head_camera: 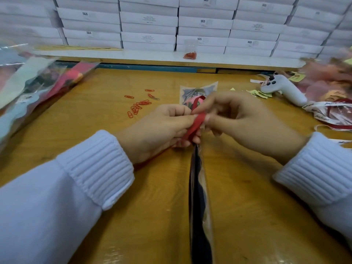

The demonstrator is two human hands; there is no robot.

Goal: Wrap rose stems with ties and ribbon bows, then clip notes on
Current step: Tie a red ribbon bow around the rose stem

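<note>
Left hand (162, 128) pinches the red ribbon (196, 124) between thumb and fingertips, low on the band. Right hand (238, 119) pinches the same ribbon from the other side, fingers curled in, so both hands meet mid-table right over the stem.

Head view, the only one:
- Sleeved rose (198, 180) lies flat on the wooden table (114, 130), centre frame. Long axis runs near-to-far, almost straight away from the person. Bloom end points away, towards the stacked white boxes (148, 25); stem end points back at the person and runs off the bottom edge.
- Ribbon crosses the sleeve just below the bloom, tilted diagonally, lower end left, upper end right. A loop shows above the right fingers.

Progress, my read: bow is mid-tie and no finished knot is visible. Can't tell whether a tie is already under the ribbon, as the hands cover that spot. No note clipped on this rose yet.
- Red paper clips (139, 107) lie loose to the left of the hands, untouched.
- Yellow notes (261, 93) sit on the right, by a white controller (283, 88).
- Spare printed ribbon (327, 111) lies far right.
- More sleeved flowers (38, 86) are piled far left. Whether they're done or pending I can't tell.
</note>
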